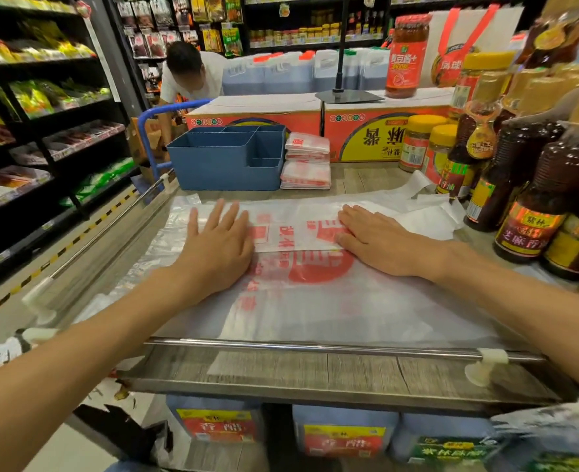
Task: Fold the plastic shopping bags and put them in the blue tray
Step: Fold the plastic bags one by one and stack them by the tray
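A white plastic shopping bag (298,233) with red print lies flat across the wooden shelf top, folded lengthwise into a band, on top of more clear and white bags (332,301). My left hand (216,243) presses flat on its left part with fingers spread. My right hand (376,240) presses flat on its right part, near the bag's handles (427,212). The blue tray (226,161) with its compartments stands behind, at the far left. A stack of folded bags (307,161) sits right beside the tray, outside it.
Dark sauce bottles (533,199) and yellow-lidded jars (417,144) crowd the right side. Red and yellow cartons (359,131) form a wall behind. A metal rail (315,347) runs along the front edge. A person bends over a blue cart (155,131) at the back left.
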